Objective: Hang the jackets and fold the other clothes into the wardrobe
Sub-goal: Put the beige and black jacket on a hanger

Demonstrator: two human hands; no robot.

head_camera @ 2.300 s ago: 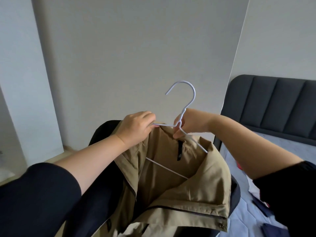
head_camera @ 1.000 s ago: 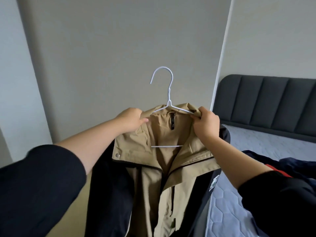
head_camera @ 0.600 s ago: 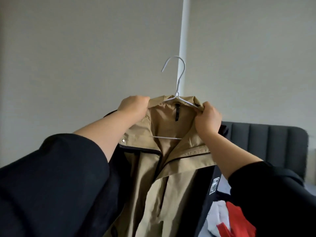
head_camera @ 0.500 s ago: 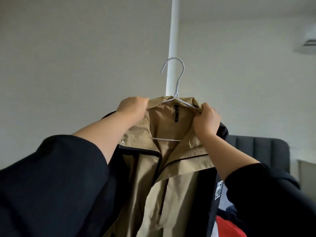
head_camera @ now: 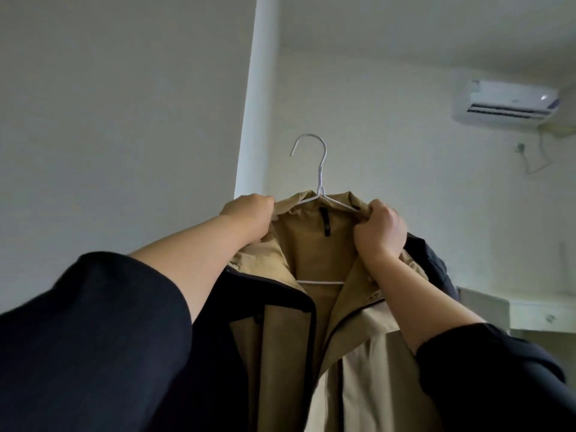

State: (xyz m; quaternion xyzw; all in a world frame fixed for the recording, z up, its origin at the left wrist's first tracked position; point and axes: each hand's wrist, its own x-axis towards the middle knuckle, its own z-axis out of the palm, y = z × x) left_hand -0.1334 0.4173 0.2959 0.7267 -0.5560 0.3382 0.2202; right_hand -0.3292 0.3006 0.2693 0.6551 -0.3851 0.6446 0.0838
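A tan jacket with black shoulder panels (head_camera: pixel 314 244) hangs open-fronted on a white wire hanger (head_camera: pixel 321 179), held up high in front of me. The hanger's hook points up and curls left, free of any rail. My left hand (head_camera: pixel 249 213) grips the left shoulder of the jacket at the collar. My right hand (head_camera: pixel 378 227) grips the right shoulder, over the hanger's arm. The hanger's lower bar (head_camera: pixel 321 282) shows inside the neck opening. The jacket's lower part runs out of view below.
A tall pale panel (head_camera: pixel 124 120) fills the left, its white edge (head_camera: pixel 258 98) running vertically just left of the hanger. A wall air conditioner (head_camera: pixel 505 102) sits at the upper right. A white ledge (head_camera: pixel 530 310) is at the right.
The view has tilted upward: bed and headboard dropped out of sight, ceiling and air conditioner came in. Both hands keep the same grip, holding the jacket raised on its hanger.
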